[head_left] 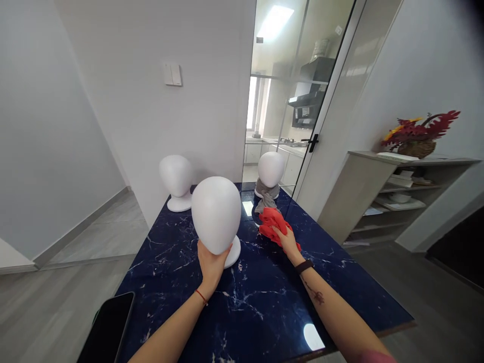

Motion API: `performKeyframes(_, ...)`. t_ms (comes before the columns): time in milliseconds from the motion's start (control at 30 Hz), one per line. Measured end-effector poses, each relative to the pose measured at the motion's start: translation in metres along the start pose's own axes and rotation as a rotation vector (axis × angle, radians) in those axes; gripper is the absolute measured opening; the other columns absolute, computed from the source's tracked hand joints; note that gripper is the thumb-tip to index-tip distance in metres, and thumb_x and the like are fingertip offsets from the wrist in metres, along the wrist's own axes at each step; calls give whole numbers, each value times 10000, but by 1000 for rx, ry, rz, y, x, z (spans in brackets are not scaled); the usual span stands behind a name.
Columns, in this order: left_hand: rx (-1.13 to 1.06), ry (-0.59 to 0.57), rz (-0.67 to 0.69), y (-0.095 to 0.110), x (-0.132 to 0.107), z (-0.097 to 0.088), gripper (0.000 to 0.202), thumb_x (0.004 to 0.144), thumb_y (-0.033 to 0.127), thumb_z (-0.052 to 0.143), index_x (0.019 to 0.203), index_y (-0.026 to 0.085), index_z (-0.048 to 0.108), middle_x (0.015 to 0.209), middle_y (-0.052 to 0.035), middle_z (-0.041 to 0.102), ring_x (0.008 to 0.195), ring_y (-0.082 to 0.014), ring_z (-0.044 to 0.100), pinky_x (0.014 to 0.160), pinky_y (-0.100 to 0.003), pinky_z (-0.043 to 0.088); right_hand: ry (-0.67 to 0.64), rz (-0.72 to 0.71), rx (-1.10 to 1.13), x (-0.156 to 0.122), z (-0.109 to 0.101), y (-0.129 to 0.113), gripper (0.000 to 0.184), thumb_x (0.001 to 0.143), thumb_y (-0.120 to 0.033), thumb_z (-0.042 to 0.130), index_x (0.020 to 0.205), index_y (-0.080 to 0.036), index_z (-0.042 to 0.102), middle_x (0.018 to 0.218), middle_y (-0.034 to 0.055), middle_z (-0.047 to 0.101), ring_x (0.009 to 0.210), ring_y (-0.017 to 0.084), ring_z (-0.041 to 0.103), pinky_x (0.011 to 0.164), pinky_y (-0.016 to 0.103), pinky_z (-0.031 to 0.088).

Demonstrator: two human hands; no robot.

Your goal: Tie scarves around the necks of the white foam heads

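Observation:
My left hand [210,263] is wrapped round the neck of a white foam mannequin head [216,214] that stands on its round base on the dark blue marble table [260,297]. My right hand [288,240] rests on a crumpled red cloth [273,222] on the table, fingers closed on it. Just behind the red cloth lies a grey cloth [265,201] at the foot of a second white head [270,170]. A third white head [177,177] stands at the table's far left corner.
A black phone [108,327] lies at the table's near left edge. A glass door [302,101] to a kitchen is behind the table. A grey shelf unit [401,191] with a basket of red flowers [418,133] stands at the right. White walls are at the left.

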State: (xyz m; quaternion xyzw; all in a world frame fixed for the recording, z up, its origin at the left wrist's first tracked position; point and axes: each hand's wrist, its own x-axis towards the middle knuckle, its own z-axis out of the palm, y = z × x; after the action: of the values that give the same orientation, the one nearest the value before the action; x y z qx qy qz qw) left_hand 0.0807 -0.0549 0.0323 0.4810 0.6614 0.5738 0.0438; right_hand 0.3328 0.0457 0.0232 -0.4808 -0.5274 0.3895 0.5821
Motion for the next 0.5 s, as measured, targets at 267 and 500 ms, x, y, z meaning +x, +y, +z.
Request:
performKeyframes(267, 162, 40, 61, -4, 1, 11, 884, 609, 461, 704, 1332, 152, 300, 1259, -164, 469, 1180, -338, 451, 962, -478, 380, -58, -32, 12, 5, -1, 12, 528, 705, -492, 660, 1088, -132, 610, 1115, 141, 645, 1047, 259, 599, 972, 434, 418)
performKeyframes(500, 252, 35, 18, -4, 6, 16, 961, 582, 575, 688, 1318, 86, 310, 1246, -212, 470, 1192, -364, 431, 969, -482, 365, -76, 31, 51, 5, 2, 14, 507, 739, -539, 603, 1074, -161, 640, 1123, 99, 650, 1082, 249, 586, 1005, 417, 398)
